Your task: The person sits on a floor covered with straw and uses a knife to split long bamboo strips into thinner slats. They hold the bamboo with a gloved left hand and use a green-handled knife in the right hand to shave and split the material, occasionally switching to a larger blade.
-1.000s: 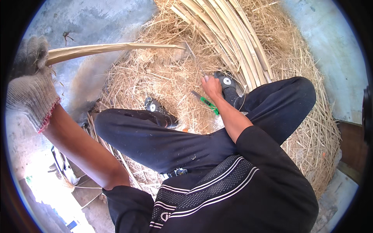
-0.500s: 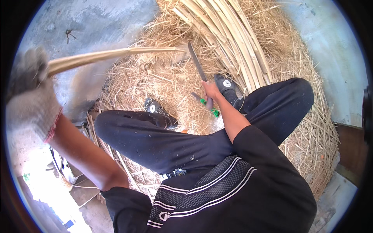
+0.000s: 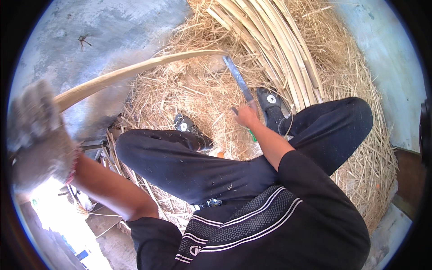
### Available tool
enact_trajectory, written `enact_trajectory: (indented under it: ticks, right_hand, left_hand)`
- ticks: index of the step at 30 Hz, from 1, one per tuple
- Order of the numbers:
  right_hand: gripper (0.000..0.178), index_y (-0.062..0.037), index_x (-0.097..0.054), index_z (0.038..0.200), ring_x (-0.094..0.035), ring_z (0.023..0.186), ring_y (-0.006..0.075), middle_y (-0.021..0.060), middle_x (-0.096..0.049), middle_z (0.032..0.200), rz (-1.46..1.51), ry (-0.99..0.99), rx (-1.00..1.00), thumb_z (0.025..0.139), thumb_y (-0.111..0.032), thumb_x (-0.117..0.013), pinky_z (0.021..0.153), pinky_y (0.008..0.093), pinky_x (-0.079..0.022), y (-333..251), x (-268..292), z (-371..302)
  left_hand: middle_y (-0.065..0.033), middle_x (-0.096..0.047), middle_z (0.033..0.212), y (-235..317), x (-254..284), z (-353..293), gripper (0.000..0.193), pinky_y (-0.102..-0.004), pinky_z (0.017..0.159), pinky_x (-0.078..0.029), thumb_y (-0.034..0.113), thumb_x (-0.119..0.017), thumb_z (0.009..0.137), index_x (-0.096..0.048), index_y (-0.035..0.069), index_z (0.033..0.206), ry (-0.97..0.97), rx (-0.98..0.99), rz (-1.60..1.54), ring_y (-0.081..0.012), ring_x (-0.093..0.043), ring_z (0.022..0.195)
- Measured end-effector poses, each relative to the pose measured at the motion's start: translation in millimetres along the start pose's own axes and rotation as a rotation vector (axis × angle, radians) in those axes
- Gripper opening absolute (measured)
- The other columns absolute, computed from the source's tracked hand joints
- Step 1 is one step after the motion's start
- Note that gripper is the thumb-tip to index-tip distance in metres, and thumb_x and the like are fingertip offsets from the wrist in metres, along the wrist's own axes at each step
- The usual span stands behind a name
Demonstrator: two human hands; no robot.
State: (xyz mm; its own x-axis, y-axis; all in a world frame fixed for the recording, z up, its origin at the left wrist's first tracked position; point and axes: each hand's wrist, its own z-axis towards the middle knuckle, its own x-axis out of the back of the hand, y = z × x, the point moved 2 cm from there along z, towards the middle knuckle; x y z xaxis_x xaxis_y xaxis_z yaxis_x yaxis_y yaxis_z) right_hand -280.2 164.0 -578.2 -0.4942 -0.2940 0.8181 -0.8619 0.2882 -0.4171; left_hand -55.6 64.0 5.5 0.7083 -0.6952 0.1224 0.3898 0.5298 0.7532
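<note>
My left hand (image 3: 41, 130), in a grey knitted work glove, is closed around the near end of a long, pale bamboo strip (image 3: 126, 72) at the far left. The strip arches to the right over the shavings, and its thin end meets the tip of a knife (image 3: 239, 79). In the middle, between my feet, my bare right hand (image 3: 247, 117) grips the handle of this long-bladed knife, the flat of the blade catching light. Beside that hand a small dark point sticks out, and a green bit (image 3: 254, 136) shows under the wrist; the rest is hidden.
A bundle of long bamboo strips (image 3: 274, 49) lies at the upper right, near my right shoe (image 3: 270, 101). Loose shavings (image 3: 189, 85) cover the floor around my bent legs. Bluish-grey walls (image 3: 121, 27) rise on either side. More thin sticks (image 3: 108, 155) lie beside my left knee.
The bamboo strip bows more, its thin end now at the blade tip. My left hand has dropped slightly. The knife has turned, its blade now showing bright instead of dark.
</note>
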Motion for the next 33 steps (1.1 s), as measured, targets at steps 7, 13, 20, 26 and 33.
enact_trajectory:
  ticks: [7, 13, 20, 26, 33]
  right_hand:
    - [0.025, 0.0008, -0.068, 0.103, -0.069, 0.098, 0.0363, 0.0204, -0.070, 0.106, 0.042, -0.015, -0.222, 0.088, -0.015, -0.055, 0.086, 0.0454, -0.055, -14, -20, -16]
    - [0.026, -0.0027, -0.064, 0.107, -0.069, 0.097, 0.0365, 0.0204, -0.069, 0.105, 0.008, -0.042, -0.176, 0.091, -0.022, -0.059, 0.086, 0.0459, -0.054, 4, -9, -9]
    - [0.031, -0.0011, -0.061, 0.101, -0.069, 0.060, 0.0313, 0.0213, -0.067, 0.076, 0.598, 0.517, -0.194, 0.098, -0.031, -0.055, 0.063, 0.0416, -0.056, 26, 30, 28]
    - [0.021, 0.0017, -0.060, 0.096, -0.067, 0.066, 0.0277, 0.0173, -0.066, 0.073, 0.801, 0.577, -0.205, 0.095, -0.018, -0.053, 0.060, 0.0394, -0.053, 27, 99, 54]
    - [0.035, 0.0013, -0.059, 0.124, -0.069, 0.078, 0.0186, 0.0137, -0.069, 0.087, 1.008, 0.791, 0.109, 0.100, -0.023, -0.053, 0.072, 0.0320, -0.053, -40, 171, 21]
  left_hand:
    - [-0.0204, -0.064, 0.109, 22, -6, -28, 0.052, -0.0353, 0.085, -0.059, 0.042, -0.050, 0.099, -0.057, -0.005, 0.122, 0.739, -0.092, 0.363, -0.0245, -0.067, 0.096]
    - [-0.0120, -0.063, 0.088, 19, -15, -37, 0.054, -0.0204, 0.054, -0.046, 0.041, -0.051, 0.101, -0.048, -0.004, 0.130, 0.806, 0.106, 0.955, -0.0104, -0.058, 0.068]
    - [-0.0171, -0.067, 0.101, 32, 2, -52, 0.049, -0.0265, 0.059, -0.053, 0.030, -0.067, 0.092, -0.053, -0.004, 0.126, 0.748, -0.010, 0.598, -0.0187, -0.066, 0.076]
    - [-0.0126, -0.068, 0.094, 29, 3, -54, 0.031, -0.0210, 0.058, -0.058, 0.014, -0.074, 0.087, -0.061, -0.002, 0.110, 0.802, -0.074, 0.703, -0.0164, -0.070, 0.076]
    - [-0.0080, -0.061, 0.076, 25, -30, -37, 0.035, -0.0217, 0.042, -0.057, 0.024, -0.077, 0.085, -0.057, -0.002, 0.097, 1.174, -0.190, 0.928, -0.0127, -0.063, 0.052]
